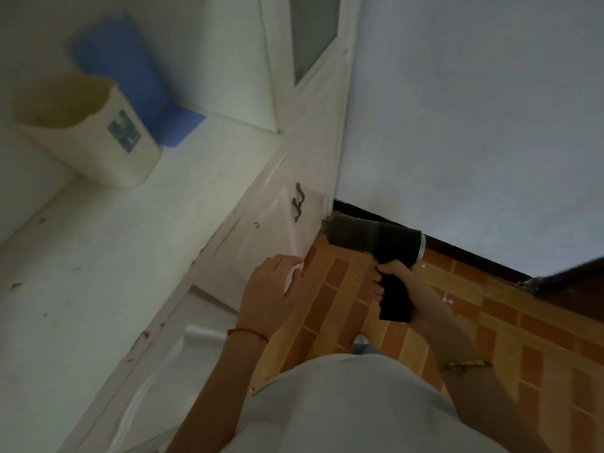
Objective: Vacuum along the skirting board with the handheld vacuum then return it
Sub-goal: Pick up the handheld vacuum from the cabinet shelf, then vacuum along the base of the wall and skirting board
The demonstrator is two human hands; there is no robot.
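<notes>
My right hand (397, 273) grips the pistol handle of the black handheld vacuum (369, 237). The vacuum is held level above the floor. Its nozzle points left into the corner where the dark brown skirting board (457, 253) meets the white cabinet. My left hand (268, 289), with a red thread at the wrist, is next to the lower cabinet door. Its curled fingers hold a small white scrap (293, 275).
A white counter (108, 256) runs along the left, with a cream bin (88, 135) and a blue board (130, 76) on it. The cabinet door has a dark handle (297, 202). On the brick-pattern floor (510, 328) lies a brass hinge (464, 366). A dark door edge (568, 273) juts in at right.
</notes>
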